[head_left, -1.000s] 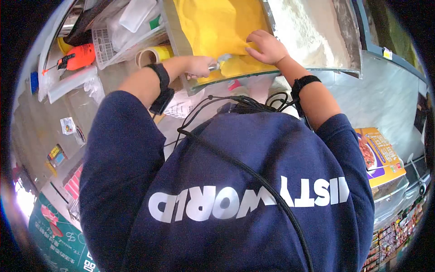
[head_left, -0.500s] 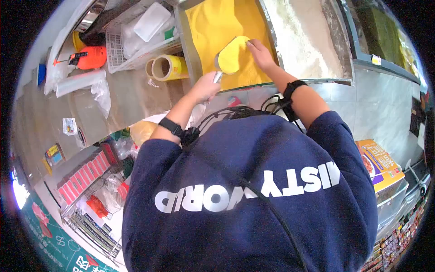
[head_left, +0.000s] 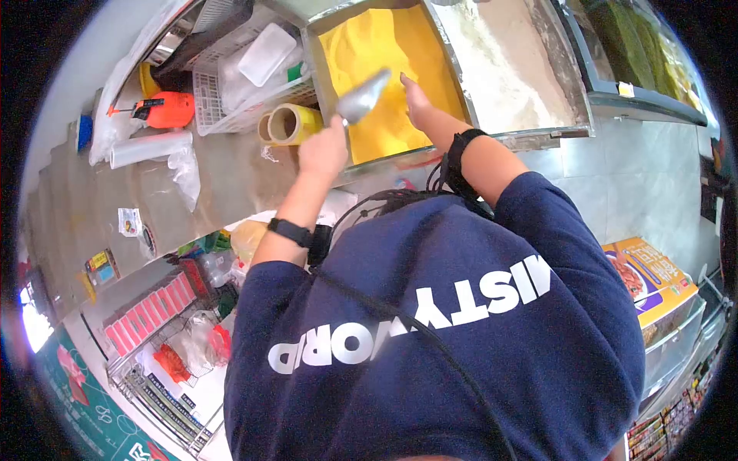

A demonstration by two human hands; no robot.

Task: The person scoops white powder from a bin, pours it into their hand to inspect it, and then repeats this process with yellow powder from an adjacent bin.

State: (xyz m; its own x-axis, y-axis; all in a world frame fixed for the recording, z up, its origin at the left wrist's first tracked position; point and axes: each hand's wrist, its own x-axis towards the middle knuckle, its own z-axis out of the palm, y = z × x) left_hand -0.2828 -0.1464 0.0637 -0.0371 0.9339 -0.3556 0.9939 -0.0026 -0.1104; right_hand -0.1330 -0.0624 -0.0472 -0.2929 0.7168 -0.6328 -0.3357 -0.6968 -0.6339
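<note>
My left hand [head_left: 323, 151] is closed around the handle of a metal scoop [head_left: 364, 97], which is blurred by motion and tilted above the yellow grainy powder [head_left: 365, 42]. No yellow heap shows on the scoop now. To its right, my right hand [head_left: 417, 102] is held over the same powder with its fingers stretched out, apart from the scoop and holding nothing. A metal-walled bin [head_left: 452, 73] contains the powder, whose surface is uneven.
Right of the yellow powder is a compartment of pale flour-like powder [head_left: 507, 77]. Yellow tape rolls [head_left: 296, 125], a white basket [head_left: 231, 107], an orange spray bottle [head_left: 169, 110] and a plastic bag roll [head_left: 150, 148] lie on the left counter. A printed box [head_left: 649, 276] stands at right.
The scoop, earlier heaped with yellow powder, has turned and moved left and up, and its heap is gone. My right hand has come off the scoop's edge and shifted left.
</note>
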